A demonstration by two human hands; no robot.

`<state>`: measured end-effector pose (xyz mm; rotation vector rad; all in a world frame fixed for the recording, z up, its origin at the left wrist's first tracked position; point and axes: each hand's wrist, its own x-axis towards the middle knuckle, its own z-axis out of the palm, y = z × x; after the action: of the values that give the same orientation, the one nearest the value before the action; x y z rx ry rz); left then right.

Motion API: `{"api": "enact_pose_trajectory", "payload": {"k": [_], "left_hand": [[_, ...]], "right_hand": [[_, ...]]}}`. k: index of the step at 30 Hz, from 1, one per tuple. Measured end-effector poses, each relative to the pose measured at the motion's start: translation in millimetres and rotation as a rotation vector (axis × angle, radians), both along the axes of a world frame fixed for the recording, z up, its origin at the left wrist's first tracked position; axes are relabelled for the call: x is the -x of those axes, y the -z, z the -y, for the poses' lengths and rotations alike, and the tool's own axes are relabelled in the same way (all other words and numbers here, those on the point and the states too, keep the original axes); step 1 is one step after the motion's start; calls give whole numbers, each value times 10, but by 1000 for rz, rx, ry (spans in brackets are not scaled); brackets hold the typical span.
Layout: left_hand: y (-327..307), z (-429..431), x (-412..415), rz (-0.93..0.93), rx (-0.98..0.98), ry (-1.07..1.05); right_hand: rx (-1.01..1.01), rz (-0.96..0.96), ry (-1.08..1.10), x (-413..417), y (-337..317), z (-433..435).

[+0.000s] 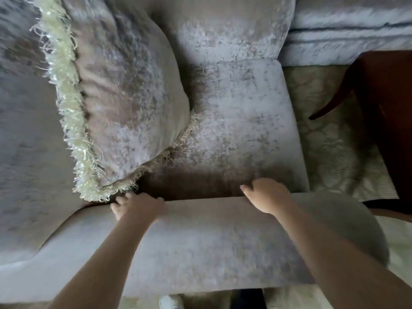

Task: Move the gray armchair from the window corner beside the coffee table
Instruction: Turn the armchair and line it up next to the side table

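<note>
— At the inner edge of the near armrest [211, 237]: found fingers [120, 200] of the left hand [138, 207] curled over the lip and clamped on the upholstery. Found the right hand [266, 196] likewise hooked further along the same edge, with thumb on top and fingertips hidden past the lip. Blurred, so no finer reading.

— Position of the gray armchair [234, 121]?

— Directly under both hands, viewed from its side. Noted a fringed cushion [124, 97] propped loose in the back corner, just beyond the left hand. Noted patterned carpet [334, 141] off the front, then a dark wooden table [383, 103] near the front corner; possibly the coffee table, not confirmed. Also recorded a second upholstered piece [347, 30] close behind the far arm.

— Handling?

— Judged heavy and bulky, stiff in the frame, soft in the padding. Velvet-like pile, likely to slide under the palms. Advise hooking the armrest's firm edge, as now, and dragging or pivoting rather than lifting. Expect resistance from the carpet. Mind the loose cushion and the table leg.
</note>
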<state>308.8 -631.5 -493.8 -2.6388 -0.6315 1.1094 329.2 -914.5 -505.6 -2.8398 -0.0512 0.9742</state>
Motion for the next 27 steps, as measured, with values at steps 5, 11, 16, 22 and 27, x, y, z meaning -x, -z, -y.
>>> {"api": "enact_pose_trajectory", "payload": {"k": [5, 11, 16, 22, 27], "left_hand": [[13, 2042, -108, -46, 550, 408], [178, 2519, -229, 14, 491, 231], [220, 2490, -167, -5, 499, 297], [303, 2445, -32, -30, 540, 332], [277, 2495, 15, -36, 541, 289]], "right_hand": [[125, -78, 165, 53, 35, 870], [81, -26, 153, -54, 115, 862], [32, -71, 112, 23, 51, 903], [19, -48, 19, 223, 7, 902], [-19, -55, 40, 272, 50, 957]]}}
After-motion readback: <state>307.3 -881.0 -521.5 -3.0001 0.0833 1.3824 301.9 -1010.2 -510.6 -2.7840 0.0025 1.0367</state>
